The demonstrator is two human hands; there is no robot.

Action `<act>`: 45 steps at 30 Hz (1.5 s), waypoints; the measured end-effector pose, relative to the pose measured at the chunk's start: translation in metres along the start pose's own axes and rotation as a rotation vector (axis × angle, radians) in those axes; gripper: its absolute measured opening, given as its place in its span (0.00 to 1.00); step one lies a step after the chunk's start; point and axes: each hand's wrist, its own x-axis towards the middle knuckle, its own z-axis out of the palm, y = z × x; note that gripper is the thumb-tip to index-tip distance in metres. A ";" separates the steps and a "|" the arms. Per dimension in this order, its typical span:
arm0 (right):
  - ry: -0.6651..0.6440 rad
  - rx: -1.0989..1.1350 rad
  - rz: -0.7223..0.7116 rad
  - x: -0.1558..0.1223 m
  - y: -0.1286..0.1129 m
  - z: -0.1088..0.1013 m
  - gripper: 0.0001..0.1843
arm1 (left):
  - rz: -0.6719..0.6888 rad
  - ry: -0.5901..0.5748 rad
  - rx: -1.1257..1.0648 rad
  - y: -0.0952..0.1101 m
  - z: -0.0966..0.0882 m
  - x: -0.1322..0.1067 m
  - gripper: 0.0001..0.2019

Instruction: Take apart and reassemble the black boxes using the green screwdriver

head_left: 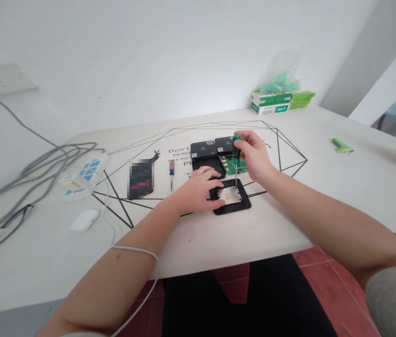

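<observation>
My right hand [256, 157] grips the green-and-black handle of a screwdriver [236, 152], held upright. Its shaft points down to the right inner edge of a black square casing [244, 199] with a silvery metal plate [231, 194] inside. Over the casing's left side, the fingers and thumb of my left hand [201, 189] press and hold it on the table. Just behind are an open black shell [206, 163], a green circuit board [233, 167] and two black box covers [203, 150]. Whether the screwdriver tip sits in a screw is too small to tell.
Left of my hands lie a second screwdriver [172, 174] and a blurred-out dark object [140, 179]. A white earbud case [85, 220], power strip [87, 175] and grey cables [48, 171] occupy the left. Boxes [271, 102] stand at the back; a green packet [341, 145] lies right.
</observation>
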 end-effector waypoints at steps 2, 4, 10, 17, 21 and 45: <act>-0.012 0.015 -0.032 -0.002 -0.001 0.000 0.16 | -0.013 -0.024 0.008 0.004 0.001 0.000 0.19; -0.037 0.018 -0.062 -0.004 -0.002 0.000 0.15 | -0.024 -0.039 0.018 0.006 0.000 -0.001 0.19; -0.109 -0.013 -0.132 -0.011 -0.003 0.003 0.14 | -0.066 -0.045 0.072 0.012 -0.001 0.002 0.19; -0.114 -0.017 -0.142 -0.017 -0.005 0.006 0.16 | -0.055 -0.062 0.141 0.016 -0.011 0.001 0.19; -0.127 -0.018 -0.125 -0.024 -0.008 0.008 0.17 | -0.100 -0.126 0.153 0.014 -0.021 -0.002 0.19; -0.214 -0.014 -0.202 -0.035 -0.013 0.012 0.25 | -0.037 -0.057 0.058 0.007 -0.001 0.000 0.15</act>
